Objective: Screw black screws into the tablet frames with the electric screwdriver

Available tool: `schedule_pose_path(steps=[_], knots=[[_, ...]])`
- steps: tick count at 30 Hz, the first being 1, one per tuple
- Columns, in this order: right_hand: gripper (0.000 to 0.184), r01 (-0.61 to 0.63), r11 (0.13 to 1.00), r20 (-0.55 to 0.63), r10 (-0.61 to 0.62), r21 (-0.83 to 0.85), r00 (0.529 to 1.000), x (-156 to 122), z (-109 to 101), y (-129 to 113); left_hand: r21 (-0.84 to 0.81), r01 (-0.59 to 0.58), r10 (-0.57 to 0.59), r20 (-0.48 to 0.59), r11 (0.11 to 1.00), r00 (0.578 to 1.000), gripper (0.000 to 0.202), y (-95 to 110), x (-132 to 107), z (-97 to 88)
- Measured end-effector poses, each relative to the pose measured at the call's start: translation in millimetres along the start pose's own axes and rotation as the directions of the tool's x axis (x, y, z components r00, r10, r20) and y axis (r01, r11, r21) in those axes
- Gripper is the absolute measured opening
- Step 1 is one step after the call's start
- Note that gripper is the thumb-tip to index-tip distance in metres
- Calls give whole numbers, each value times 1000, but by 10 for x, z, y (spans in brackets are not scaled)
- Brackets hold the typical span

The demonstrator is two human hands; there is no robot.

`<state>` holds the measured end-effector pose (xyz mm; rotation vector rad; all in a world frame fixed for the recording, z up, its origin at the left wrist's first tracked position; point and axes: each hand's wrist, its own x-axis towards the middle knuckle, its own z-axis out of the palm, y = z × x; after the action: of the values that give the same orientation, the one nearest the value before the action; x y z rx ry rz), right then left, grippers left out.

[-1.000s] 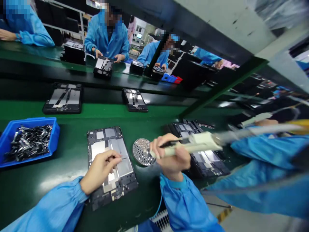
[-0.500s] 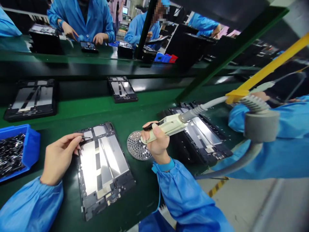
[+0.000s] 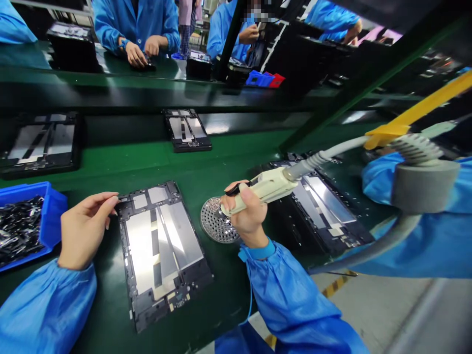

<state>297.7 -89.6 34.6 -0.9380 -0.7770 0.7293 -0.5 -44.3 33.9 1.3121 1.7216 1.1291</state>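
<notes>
A tablet back frame [image 3: 162, 250] with silver plates lies on the green bench in front of me. My left hand [image 3: 84, 228] rests at its upper left corner, fingers curled together with the fingertips touching the frame's edge; nothing shows in them. My right hand [image 3: 246, 211] is wrapped round a cream electric screwdriver [image 3: 267, 187], whose tip points down at a round perforated screw dish [image 3: 217, 226]. A grey hose [image 3: 332, 150] runs from the tool up to a yellow arm [image 3: 416, 113].
A blue bin [image 3: 47, 211] of dark metal parts stands at the left. More tablet frames [image 3: 324, 206] lie to the right and on the conveyor [image 3: 186, 129]. Another person's blue sleeve [image 3: 413, 226] is at my right. Other workers sit across the line.
My left hand lifted off the middle of the frame and moved left to its upper left corner; the small dark piece it pinched no longer shows. The screwdriver tip came down to the dish.
</notes>
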Motion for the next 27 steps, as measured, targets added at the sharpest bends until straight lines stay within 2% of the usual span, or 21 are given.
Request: schedule_pose_path(steps=[7, 15, 18, 21, 24, 27], knots=[[44, 1, 1000, 34, -1, -7, 999, 0, -9, -30, -17, 29, -29, -30, 999, 999, 52, -50, 51, 12], [38, 33, 997, 94, -27, -66, 995, 11, -18, -16, -140, 63, -68, -34, 988, 997, 44, -77, 120, 1], [39, -13, 998, 69, 17, -69, 997, 3, -17, -26, -170, 59, -68, -50, 984, 996, 46, -122, 156, 6], [37, -48, 997, 41, 51, -57, 998, -8, -23, -126, -180, 89, -92, -7, 980, 996, 45, -182, 193, 30], [33, -14, 1000, 75, 15, -18, 997, -19, -6, -308, -143, 119, -115, 32, 983, 993, 39, -239, 242, 72], [29, 23, 1000, 131, -23, 4, 991, -84, 102, -489, -101, 105, -101, 41, 989, 994, 27, -261, 269, 133]])
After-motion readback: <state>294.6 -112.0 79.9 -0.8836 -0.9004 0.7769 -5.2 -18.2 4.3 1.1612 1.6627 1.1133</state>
